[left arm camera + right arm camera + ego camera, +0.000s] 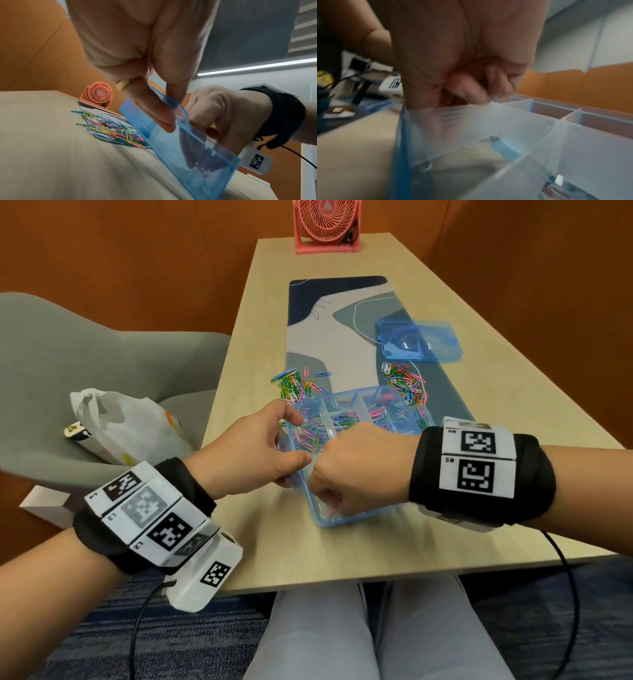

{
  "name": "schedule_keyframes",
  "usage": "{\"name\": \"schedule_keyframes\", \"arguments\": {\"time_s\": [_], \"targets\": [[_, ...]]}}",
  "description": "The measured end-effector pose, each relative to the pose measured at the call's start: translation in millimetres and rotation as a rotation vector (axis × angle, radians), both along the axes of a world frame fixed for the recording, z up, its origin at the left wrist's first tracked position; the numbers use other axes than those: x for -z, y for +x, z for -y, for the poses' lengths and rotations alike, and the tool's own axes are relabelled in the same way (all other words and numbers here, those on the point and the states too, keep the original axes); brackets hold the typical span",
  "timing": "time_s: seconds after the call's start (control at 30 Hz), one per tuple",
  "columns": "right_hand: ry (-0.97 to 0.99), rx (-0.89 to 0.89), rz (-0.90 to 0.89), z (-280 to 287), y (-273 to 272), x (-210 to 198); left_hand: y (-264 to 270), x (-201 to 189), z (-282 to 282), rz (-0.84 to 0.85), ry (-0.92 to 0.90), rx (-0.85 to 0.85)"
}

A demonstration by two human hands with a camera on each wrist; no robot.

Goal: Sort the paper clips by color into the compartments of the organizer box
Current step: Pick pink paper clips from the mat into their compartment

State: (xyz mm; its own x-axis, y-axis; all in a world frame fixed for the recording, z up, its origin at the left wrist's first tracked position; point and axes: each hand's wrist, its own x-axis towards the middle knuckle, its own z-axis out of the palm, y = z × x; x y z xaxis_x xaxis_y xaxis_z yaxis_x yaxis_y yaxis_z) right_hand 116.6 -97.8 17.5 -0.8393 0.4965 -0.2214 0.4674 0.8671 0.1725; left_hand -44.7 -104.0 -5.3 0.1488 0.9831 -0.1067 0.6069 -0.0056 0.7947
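The clear blue organizer box (356, 517) lies at the near end of the desk mat, with white dividers (518, 102). My left hand (260, 446) grips its left wall (197, 169), thumb inside, and the box looks tipped up on that side. My right hand (352, 470) reaches down into the near compartment with its fingers (471, 93) curled; a pink paper clip (330, 511) shows at the fingertips. Mixed clips (318, 433) fill the left middle compartments. Two loose piles of coloured clips lie on the mat, one on the left (294, 388) and one on the right (407, 385).
The box's blue lid (419, 340) lies on the mat at the far right. A pink desk fan (325, 225) stands at the table's far end. To the left is a grey chair (68, 364) holding a white plastic bag (123, 422). Cables hang from both wrists.
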Motion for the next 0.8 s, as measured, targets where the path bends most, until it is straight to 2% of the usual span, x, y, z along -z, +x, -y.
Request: {"name": "schedule_keyframes", "arguments": {"time_s": [0.13, 0.27, 0.6, 0.7, 0.8], "targets": [[-0.243, 0.090, -0.158, -9, 13, -7, 0, 0, 3, 0.018, -0.059, 0.008], [-0.446, 0.144, -0.318, -14, 26, -11, 0, -3, 3, 0.103, -0.127, 0.021], [-0.542, 0.252, -0.357, -14, 45, -9, 9, 6, 4, 0.085, -0.195, 0.112], [-0.564, 0.289, -0.371, -16, 50, -10, 7, 4, 2, -0.060, -0.115, 0.120], [-0.581, 0.330, -0.377, -18, 54, -9, 4, 2, 2, -0.364, 0.174, 0.154]]}}
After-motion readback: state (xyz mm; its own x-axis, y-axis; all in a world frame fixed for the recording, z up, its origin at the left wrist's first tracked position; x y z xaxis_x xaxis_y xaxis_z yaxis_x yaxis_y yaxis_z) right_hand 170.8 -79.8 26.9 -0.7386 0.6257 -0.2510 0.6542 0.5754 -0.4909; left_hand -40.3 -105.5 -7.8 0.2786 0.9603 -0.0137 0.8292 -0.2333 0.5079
